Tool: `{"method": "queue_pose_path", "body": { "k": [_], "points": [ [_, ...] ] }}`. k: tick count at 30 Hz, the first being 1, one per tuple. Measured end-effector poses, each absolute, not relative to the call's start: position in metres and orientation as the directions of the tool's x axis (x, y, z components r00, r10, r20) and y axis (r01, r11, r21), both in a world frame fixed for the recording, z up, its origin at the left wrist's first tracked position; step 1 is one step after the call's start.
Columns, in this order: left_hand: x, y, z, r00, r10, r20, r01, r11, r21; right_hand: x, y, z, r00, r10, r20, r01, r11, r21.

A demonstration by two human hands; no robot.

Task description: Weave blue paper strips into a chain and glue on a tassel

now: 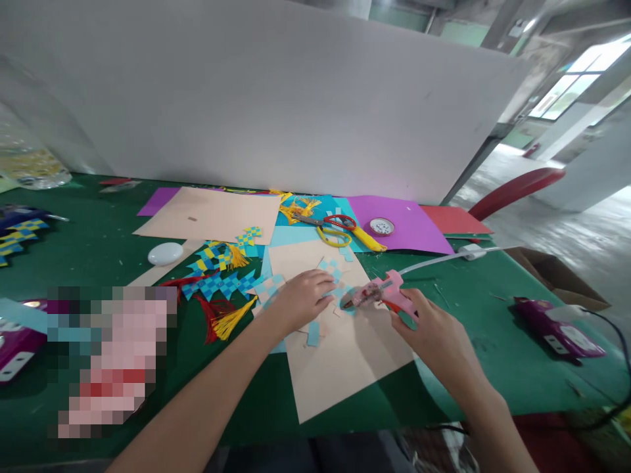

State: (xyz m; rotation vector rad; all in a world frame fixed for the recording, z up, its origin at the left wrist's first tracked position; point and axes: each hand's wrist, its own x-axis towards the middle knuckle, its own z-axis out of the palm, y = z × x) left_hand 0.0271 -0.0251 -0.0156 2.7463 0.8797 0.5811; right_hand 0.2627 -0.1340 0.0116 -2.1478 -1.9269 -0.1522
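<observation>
Two-handed over the beige sheet (355, 374): with left hand (306, 295) half-curled, cannot tell whether gripping, nearest blue woven paper (332, 267) toward the far edge; at the right edge, with right hand (436, 328) wrapped round a pink glue gun (393, 286), pointing lengthwise leftward.

Strong daylight is admitted through the pale, multi-paned window (582, 79) at upper right, where detail is washed out, and glare is spread across the smooth grey floor (507, 177). The tall, flat whitish panel (246, 98) is left in dull shade. Soft shadow is cast on the pale peach paper sheet (340, 394) near the pink plastic glue gun (394, 289). A pinkish patch (123, 341) at lower left is coarsely pixelated.
</observation>
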Motion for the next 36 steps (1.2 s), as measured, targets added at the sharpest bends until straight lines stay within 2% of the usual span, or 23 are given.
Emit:
{"method": "queue_pose_path", "body": {
  "k": [2, 6, 10, 14, 19, 23, 33, 36],
  "points": [
    [0.0272, -0.0248, -0.0158, 0.745, 0.589, 0.313, 0.51, -0.805, 0.302, 0.2618, -0.1339, 0.0117, 0.108, 0.968, 0.225, 0.988, -0.08, -0.132],
    [0.0273, -0.0247, -0.0156, 0.739, 0.596, 0.314, 0.515, -0.8, 0.309, 0.2605, -0.1337, 0.0113, 0.141, 0.95, 0.277, 0.986, -0.111, -0.122],
    [0.0273, -0.0254, -0.0142, 0.743, 0.597, 0.303, 0.516, -0.799, 0.308, 0.2601, -0.1342, 0.0119, 0.097, 0.966, 0.24, 0.989, -0.066, -0.134],
    [0.0276, -0.0259, -0.0133, 0.74, 0.6, 0.304, 0.519, -0.797, 0.308, 0.2592, -0.1345, 0.011, 0.113, 0.954, 0.278, 0.989, -0.083, -0.121],
    [0.0277, -0.0256, -0.013, 0.743, 0.595, 0.307, 0.515, -0.8, 0.307, 0.2594, -0.1346, 0.011, 0.06, 0.96, 0.274, 0.992, -0.028, -0.12],
    [0.0275, -0.0256, -0.0133, 0.743, 0.592, 0.314, 0.513, -0.804, 0.302, 0.2595, -0.1352, 0.0146, 0.097, 0.958, 0.272, 0.992, -0.071, -0.105],
    [0.0275, -0.0258, -0.0127, 0.746, 0.59, 0.309, 0.517, -0.805, 0.29, 0.263, -0.1367, 0.0175, 0.08, 0.97, 0.229, 0.995, -0.063, -0.08],
    [0.0272, -0.0247, -0.0157, 0.743, 0.588, 0.321, 0.513, -0.807, 0.293, 0.2632, -0.1345, 0.0172, 0.098, 0.959, 0.264, 0.993, -0.075, -0.096]
  ]
}}
